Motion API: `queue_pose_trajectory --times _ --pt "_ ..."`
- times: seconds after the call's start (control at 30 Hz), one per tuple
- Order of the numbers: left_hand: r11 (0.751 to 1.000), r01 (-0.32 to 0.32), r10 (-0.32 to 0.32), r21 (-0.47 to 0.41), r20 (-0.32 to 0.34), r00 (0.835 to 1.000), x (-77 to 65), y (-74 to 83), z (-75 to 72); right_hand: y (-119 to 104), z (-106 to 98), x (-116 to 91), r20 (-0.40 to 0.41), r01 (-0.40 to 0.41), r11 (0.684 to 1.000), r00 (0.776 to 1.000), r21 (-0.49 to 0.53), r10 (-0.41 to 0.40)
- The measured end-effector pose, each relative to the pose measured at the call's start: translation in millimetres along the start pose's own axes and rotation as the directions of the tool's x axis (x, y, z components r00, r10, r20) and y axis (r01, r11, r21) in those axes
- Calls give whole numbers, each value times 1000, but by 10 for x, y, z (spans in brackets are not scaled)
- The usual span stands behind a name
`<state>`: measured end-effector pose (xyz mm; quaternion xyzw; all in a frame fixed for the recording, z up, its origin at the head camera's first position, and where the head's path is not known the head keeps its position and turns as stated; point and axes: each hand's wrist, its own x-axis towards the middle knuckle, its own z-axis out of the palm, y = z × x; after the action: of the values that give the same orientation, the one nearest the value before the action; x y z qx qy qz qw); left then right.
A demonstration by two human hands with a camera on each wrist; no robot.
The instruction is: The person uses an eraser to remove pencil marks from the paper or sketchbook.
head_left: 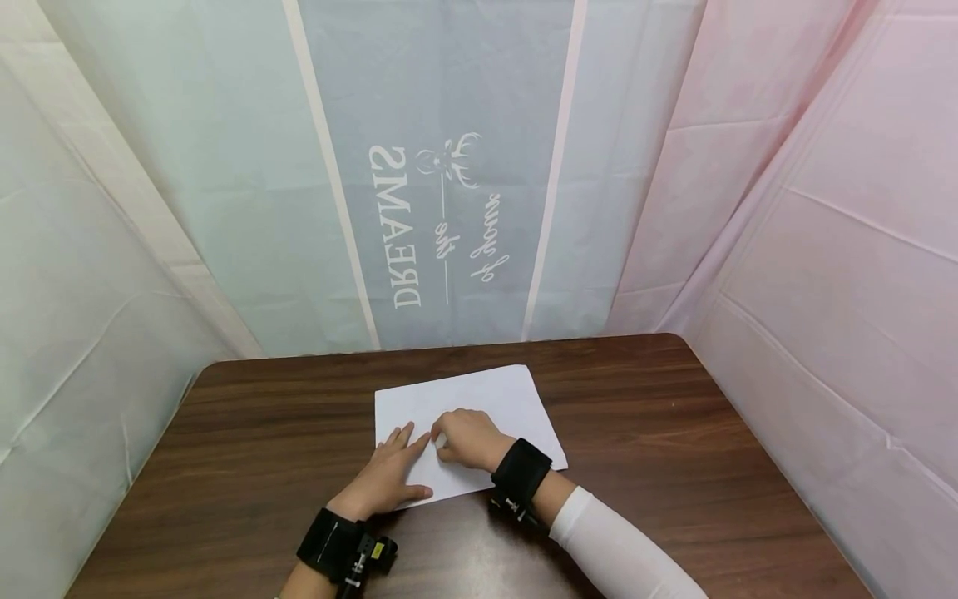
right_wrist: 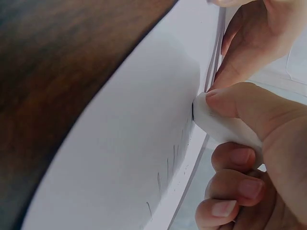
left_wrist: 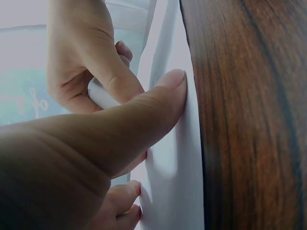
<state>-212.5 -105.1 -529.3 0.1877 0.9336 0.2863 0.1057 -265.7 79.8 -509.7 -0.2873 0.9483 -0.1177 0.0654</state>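
Observation:
A white sheet of paper [head_left: 479, 394] lies on the brown wooden table. My left hand [head_left: 386, 476] is spread on the sheet's left part, its thumb [left_wrist: 168, 91] pressing down by the near edge. Between thumb and fingers, my right hand [head_left: 471, 438] grips a white eraser [right_wrist: 224, 123], whose darkened tip meets the paper right beside the left fingers. In the right wrist view, several short pencil strokes [right_wrist: 168, 167] mark the sheet, with small dark crumbs close by. From the head view, the fingers mostly hide the eraser.
The wooden table [head_left: 674, 466] extends around the sheet on all sides. Behind it hangs a grey-green curtain [head_left: 449, 100] with mirrored lettering, and pale cloth [head_left: 838, 274] hangs along the right side. Both wrists wear black straps [head_left: 521, 472] with small cameras.

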Motion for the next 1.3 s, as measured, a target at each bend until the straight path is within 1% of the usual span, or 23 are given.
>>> queue_pose_trajectory --times 0.13,0.43,0.8,1.03,1.3 --pt "1000 0 0 3 -3 1000 5 3 -6 9 2 7 0 3 1000 1000 -5 -3" --pt "1000 -1 1 21 10 1000 -3 14 -20 8 -5 -1 4 -9 1000 1000 22 9" --pt "1000 1 -1 16 9 1000 -2 19 -20 24 -3 -15 0 -13 999 1000 34 13" --pt "1000 5 -5 17 11 1000 -10 26 -23 31 -9 -23 14 -28 998 1000 52 27" --pt "1000 3 -3 13 14 1000 -16 26 -25 59 5 -32 10 -22 998 1000 59 21"
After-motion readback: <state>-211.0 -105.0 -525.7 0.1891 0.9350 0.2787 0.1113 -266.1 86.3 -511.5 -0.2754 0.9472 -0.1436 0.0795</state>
